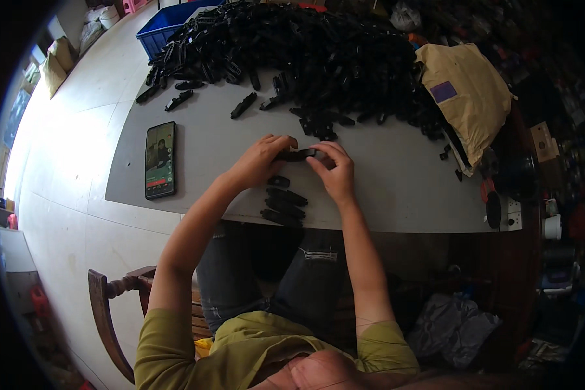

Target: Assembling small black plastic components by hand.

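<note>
Between my two hands, a little above the grey table, is a small elongated black plastic part [297, 155]. My left hand [264, 158] is closed on its left end, and my right hand [333, 167] pinches its right end with thumb and fingers. Just below my hands, several similar black parts [284, 207] lie in a short column near the table's front edge. Beyond my fingers, a small cluster of black parts [317, 125] lies close by. The exact kind of part is too dark to make out.
A big heap of black parts [292, 52] covers the far side of the table [396, 188]. Behind it stands a blue crate [155, 40]. At left lies a phone [160, 160] with a lit screen. A tan bag [468, 97] and red-handled scissors [488, 190] are at right.
</note>
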`<state>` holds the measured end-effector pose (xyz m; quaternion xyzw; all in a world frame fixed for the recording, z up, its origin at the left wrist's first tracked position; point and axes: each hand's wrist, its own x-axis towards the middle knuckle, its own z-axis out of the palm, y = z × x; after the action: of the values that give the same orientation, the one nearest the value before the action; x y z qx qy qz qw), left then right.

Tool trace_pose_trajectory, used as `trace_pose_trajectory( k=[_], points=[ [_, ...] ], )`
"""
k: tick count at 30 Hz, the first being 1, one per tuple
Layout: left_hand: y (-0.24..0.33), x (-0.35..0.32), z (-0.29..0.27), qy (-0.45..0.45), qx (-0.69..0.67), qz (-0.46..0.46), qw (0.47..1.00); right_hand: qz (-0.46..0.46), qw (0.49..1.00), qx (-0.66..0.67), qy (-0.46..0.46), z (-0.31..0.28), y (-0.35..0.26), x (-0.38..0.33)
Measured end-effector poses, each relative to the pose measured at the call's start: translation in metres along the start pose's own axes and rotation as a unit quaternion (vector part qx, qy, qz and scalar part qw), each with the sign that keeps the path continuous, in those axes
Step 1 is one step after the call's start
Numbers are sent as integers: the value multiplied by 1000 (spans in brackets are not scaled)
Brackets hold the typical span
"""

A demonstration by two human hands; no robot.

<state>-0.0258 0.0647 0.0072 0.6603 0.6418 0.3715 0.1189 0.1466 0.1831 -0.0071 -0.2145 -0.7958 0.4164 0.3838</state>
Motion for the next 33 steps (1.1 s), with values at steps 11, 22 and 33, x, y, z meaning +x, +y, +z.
trace_pose_trajectory(
  k=[11, 22, 33],
  points=[
    [-25, -5, -9, -16, -198, -125, 972, 21, 993, -34, -114, -6, 2, 9],
    [-29, -5, -5, -16, -181, -111, 977, -70, 973, -162, -150, 14, -4, 16],
    [-37, 5, -32, 136, -41, -18, 990, -115, 954, -153, -231, 9, -31, -8]
  ],
)
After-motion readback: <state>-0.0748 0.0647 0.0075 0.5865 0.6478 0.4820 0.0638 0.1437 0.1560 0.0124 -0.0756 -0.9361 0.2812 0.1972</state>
